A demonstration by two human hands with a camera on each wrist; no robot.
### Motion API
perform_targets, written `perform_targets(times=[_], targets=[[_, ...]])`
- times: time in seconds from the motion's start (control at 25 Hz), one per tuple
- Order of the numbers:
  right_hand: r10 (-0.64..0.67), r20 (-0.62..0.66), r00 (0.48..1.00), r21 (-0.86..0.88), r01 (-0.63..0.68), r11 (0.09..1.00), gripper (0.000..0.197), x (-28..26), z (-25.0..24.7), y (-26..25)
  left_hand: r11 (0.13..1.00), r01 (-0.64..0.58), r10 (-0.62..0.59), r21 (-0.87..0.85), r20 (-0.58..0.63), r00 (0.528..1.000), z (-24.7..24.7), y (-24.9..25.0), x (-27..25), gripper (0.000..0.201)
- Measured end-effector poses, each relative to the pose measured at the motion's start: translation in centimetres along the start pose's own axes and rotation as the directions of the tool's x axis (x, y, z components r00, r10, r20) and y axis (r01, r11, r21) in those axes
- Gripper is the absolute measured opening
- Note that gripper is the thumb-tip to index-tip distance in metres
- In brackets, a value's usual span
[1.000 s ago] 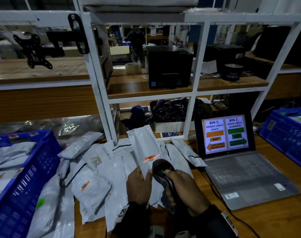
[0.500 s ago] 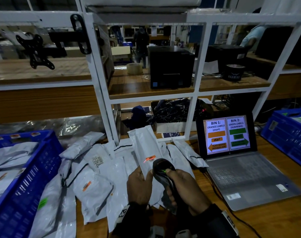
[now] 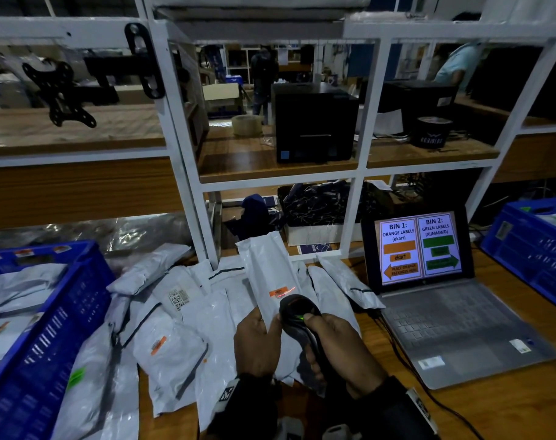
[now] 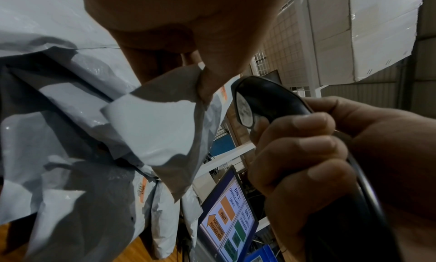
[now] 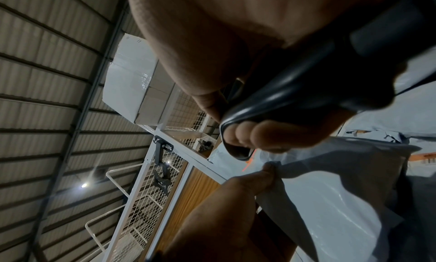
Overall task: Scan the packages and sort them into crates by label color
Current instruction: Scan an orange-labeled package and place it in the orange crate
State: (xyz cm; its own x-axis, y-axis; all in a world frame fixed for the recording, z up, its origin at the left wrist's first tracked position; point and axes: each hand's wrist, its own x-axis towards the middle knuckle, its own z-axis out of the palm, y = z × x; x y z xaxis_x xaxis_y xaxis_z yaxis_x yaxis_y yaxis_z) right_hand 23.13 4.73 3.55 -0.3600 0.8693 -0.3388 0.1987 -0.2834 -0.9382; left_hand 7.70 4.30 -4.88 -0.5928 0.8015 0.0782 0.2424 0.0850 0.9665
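Package (image 3: 271,274), a long soft grey plastic mailer, stands tilted above the pile on the tabletop (image 3: 508,404), long axis running away from the person. Left hand (image 3: 254,341) pinches its near end; the orange label (image 3: 281,292) sits just beyond. Right hand (image 3: 340,347) is clamped on a smooth black scanner (image 3: 297,312). The left crate (image 3: 48,328), likely its destination, lies nearer the left grip.

A warehouse packing station: white metal shelving (image 3: 187,160) over a wooden bench, blue crates (image 3: 48,328), heaped grey mailer bags (image 3: 175,344), stacked cartons (image 4: 354,33) and a corrugated roof (image 5: 47,79) overhead.
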Motion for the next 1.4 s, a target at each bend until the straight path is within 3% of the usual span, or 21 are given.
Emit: perform_targets(times=[0.4, 0.64, 1.2, 1.4], targets=[[0.001, 0.001, 1.0, -0.007, -0.001, 1.0, 0.031, 0.3, 0.0, 0.0, 1.0, -0.012, 0.012, -0.012, 0.009, 1.0, 0.1, -0.2, 0.2, 0.023], [-0.012, -0.007, 1.0, -0.036, 0.012, 0.999, 0.03, 0.3, -0.3, -0.1, 1.0, 0.006, -0.006, 0.006, 0.012, 1.0, 0.4, 0.4, 0.1, 0.012], [-0.035, -0.022, 0.999, 0.01, 0.035, 0.999, 0.03, 1.1, -0.5, 0.4, 0.999, -0.012, 0.011, 0.038, 0.016, 1.0, 0.9, 0.5, 0.2, 0.036], [-0.037, -0.041, 0.998, 0.027, 0.039, 0.999, 0.029, 1.4, -0.5, 0.4, 1.0, 0.004, -0.005, 0.027, 0.028, 1.0, 0.8, 0.7, -0.1, 0.034]])
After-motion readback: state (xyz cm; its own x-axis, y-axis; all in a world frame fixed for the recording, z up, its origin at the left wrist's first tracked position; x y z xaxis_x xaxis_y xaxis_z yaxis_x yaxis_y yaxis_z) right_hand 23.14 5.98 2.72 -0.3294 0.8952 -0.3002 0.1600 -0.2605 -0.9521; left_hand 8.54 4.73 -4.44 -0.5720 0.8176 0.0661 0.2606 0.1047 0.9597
